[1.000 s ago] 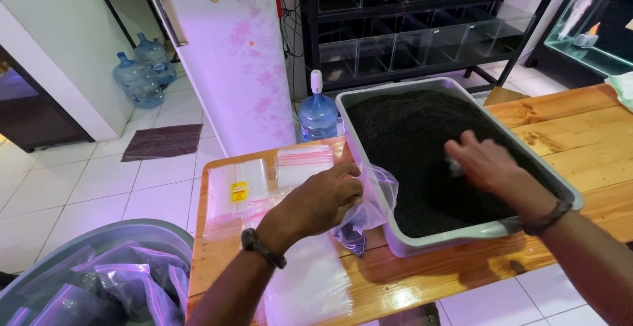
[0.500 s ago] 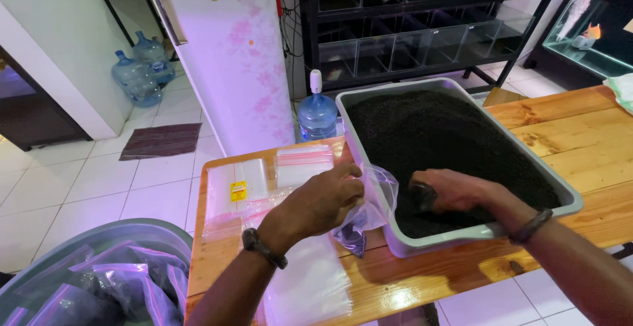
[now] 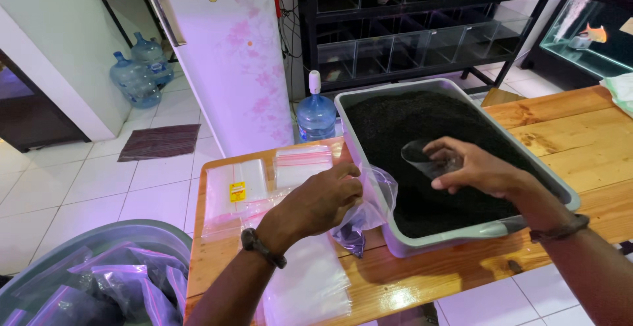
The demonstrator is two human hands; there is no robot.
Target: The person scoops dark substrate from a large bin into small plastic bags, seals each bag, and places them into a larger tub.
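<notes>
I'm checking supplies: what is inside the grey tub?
The tub is filled with black granules. The right hand holds a clear cup above them. The granules cover the tub's bottom, so anything beneath is hidden.

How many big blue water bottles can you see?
3. Two large blue plastic water jugs stand together on the tiled floor by the white wall, one in front and one behind. A third stands beside the fridge. Others may be hidden.

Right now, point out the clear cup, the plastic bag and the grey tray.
clear cup (image 3: pixel 425 160), head view, on its transparent side wall.
plastic bag (image 3: pixel 369 210), head view, on the crumpled film below the left hand.
grey tray (image 3: pixel 461 237), head view, on its near rim.
</notes>
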